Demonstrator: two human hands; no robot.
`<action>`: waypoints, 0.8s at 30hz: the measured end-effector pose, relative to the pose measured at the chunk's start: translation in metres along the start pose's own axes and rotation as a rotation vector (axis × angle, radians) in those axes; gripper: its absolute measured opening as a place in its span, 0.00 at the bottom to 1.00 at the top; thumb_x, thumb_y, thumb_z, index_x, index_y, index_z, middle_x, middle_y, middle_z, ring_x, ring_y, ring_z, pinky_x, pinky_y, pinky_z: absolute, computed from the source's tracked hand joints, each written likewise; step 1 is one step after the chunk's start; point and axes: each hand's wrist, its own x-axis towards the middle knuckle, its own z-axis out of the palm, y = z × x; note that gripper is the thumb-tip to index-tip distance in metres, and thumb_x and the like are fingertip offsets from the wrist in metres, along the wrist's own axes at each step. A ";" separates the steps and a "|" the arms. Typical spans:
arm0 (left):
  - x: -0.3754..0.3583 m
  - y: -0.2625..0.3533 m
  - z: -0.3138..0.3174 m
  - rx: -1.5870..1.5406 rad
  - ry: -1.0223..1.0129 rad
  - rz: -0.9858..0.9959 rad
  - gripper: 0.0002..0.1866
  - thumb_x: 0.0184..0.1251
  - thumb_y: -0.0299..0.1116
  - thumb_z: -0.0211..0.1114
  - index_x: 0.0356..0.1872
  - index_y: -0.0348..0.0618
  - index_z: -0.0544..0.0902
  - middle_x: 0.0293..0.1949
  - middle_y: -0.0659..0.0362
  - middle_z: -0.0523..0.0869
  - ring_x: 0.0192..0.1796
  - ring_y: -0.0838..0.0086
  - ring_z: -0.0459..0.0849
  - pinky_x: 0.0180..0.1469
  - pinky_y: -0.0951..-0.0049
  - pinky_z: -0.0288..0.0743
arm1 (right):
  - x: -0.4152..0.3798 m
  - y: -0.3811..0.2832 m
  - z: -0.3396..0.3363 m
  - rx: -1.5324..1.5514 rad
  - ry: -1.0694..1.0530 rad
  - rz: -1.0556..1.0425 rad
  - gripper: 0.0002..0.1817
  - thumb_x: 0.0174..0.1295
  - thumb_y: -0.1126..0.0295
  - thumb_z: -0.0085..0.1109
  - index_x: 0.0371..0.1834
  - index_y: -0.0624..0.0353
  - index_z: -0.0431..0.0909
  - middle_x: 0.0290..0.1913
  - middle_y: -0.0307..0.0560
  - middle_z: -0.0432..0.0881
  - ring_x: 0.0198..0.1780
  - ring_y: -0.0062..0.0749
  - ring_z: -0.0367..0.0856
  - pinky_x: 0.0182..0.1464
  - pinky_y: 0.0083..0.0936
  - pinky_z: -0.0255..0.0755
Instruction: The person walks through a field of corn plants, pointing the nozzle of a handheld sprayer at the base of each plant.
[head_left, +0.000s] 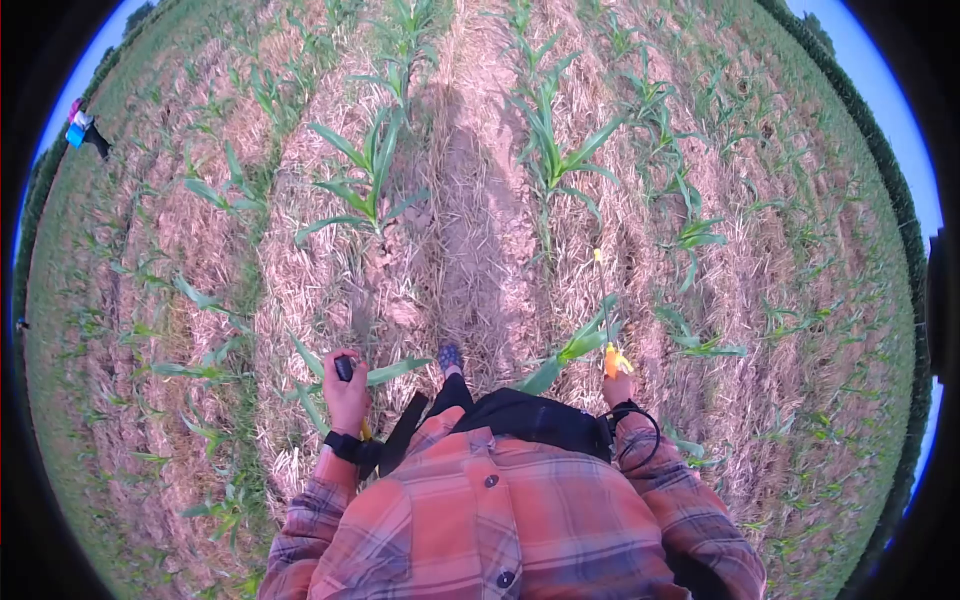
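Observation:
My left hand (346, 400) is closed around a black handle grip (344, 368), whose end sticks out above the fingers. My right hand (618, 390) is wrapped around the orange and yellow handle of a spray wand (614, 358). The wand's thin dark tube runs forward to a small yellow nozzle (598, 256) among the plants on the right. Just left of that wand a green maize plant (575, 350) spreads its leaves. Leaves of another maize plant (396, 371) reach out beside my left hand. A black strap or bar lies near my left wrist.
Rows of young maize (372, 170) stretch ahead on both sides. Between them runs a straw-covered soil strip (475, 240) with my shadow on it. My shoe (450, 357) stands there. Far left, another person (88, 128) carries something blue.

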 end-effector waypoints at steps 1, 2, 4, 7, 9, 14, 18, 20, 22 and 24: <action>0.008 0.003 -0.001 -0.001 0.002 -0.006 0.10 0.54 0.24 0.57 0.36 0.49 0.69 0.15 0.69 0.63 0.10 0.86 0.61 0.08 0.84 0.54 | 0.002 -0.007 0.010 0.061 -0.035 -0.041 0.13 0.48 0.64 0.54 0.30 0.63 0.75 0.22 0.52 0.78 0.20 0.39 0.77 0.23 0.32 0.69; 0.017 0.006 -0.002 -0.009 0.013 -0.029 0.10 0.54 0.24 0.57 0.36 0.49 0.69 0.15 0.69 0.64 0.09 0.86 0.61 0.08 0.84 0.54 | 0.006 -0.015 0.022 0.124 -0.070 -0.082 0.13 0.47 0.63 0.54 0.30 0.62 0.76 0.22 0.53 0.78 0.21 0.40 0.77 0.23 0.34 0.69; 0.036 0.012 -0.001 -0.028 0.027 -0.054 0.10 0.55 0.24 0.56 0.36 0.49 0.69 0.15 0.68 0.64 0.09 0.86 0.61 0.08 0.84 0.54 | 0.013 -0.042 0.034 0.058 -0.221 -0.225 0.13 0.47 0.62 0.54 0.31 0.61 0.75 0.22 0.52 0.78 0.22 0.43 0.77 0.24 0.37 0.69; 0.061 0.014 -0.002 -0.017 0.014 -0.083 0.10 0.55 0.24 0.56 0.36 0.48 0.69 0.15 0.68 0.65 0.09 0.86 0.61 0.08 0.84 0.54 | -0.008 -0.142 -0.018 -0.097 -0.405 -0.248 0.17 0.49 0.58 0.49 0.35 0.60 0.74 0.31 0.57 0.78 0.37 0.51 0.75 0.40 0.40 0.67; 0.076 0.013 -0.003 -0.018 0.008 -0.058 0.10 0.55 0.23 0.55 0.37 0.48 0.69 0.15 0.68 0.65 0.09 0.86 0.61 0.09 0.84 0.54 | -0.004 -0.165 -0.013 -0.056 -0.501 -0.277 0.17 0.49 0.57 0.49 0.35 0.59 0.74 0.31 0.57 0.78 0.36 0.51 0.75 0.40 0.40 0.67; 0.107 0.025 -0.007 -0.065 -0.004 -0.082 0.11 0.54 0.23 0.56 0.38 0.47 0.68 0.14 0.68 0.65 0.10 0.87 0.61 0.09 0.85 0.54 | 0.016 -0.217 -0.001 0.097 -0.861 -0.564 0.21 0.48 0.55 0.50 0.43 0.54 0.72 0.37 0.55 0.77 0.41 0.49 0.75 0.43 0.37 0.66; 0.107 0.065 -0.015 -0.087 -0.002 -0.016 0.12 0.55 0.22 0.55 0.40 0.46 0.67 0.14 0.68 0.64 0.11 0.88 0.62 0.10 0.86 0.55 | 0.057 -0.161 0.115 0.488 -1.039 -0.651 0.21 0.52 0.56 0.50 0.47 0.53 0.70 0.40 0.54 0.76 0.43 0.47 0.74 0.44 0.35 0.67; 0.110 0.077 -0.017 -0.065 0.034 -0.013 0.12 0.55 0.22 0.55 0.40 0.46 0.66 0.14 0.68 0.64 0.11 0.87 0.62 0.10 0.86 0.56 | 0.045 -0.206 0.050 0.543 -1.024 -0.595 0.20 0.52 0.56 0.51 0.45 0.55 0.70 0.40 0.54 0.76 0.42 0.47 0.74 0.43 0.36 0.66; 0.125 0.073 -0.006 -0.055 0.020 -0.033 0.12 0.55 0.22 0.55 0.39 0.46 0.67 0.15 0.68 0.64 0.11 0.87 0.62 0.10 0.86 0.56 | 0.044 -0.230 0.014 0.222 -0.946 -0.688 0.19 0.52 0.56 0.52 0.42 0.56 0.71 0.38 0.54 0.77 0.41 0.48 0.75 0.42 0.36 0.66; 0.150 0.046 0.007 0.021 -0.002 -0.062 0.09 0.55 0.22 0.55 0.37 0.46 0.68 0.16 0.67 0.64 0.11 0.86 0.62 0.10 0.84 0.56 | 0.057 -0.229 0.021 0.218 -0.887 -0.652 0.19 0.49 0.56 0.54 0.40 0.57 0.72 0.35 0.55 0.77 0.39 0.49 0.75 0.40 0.36 0.67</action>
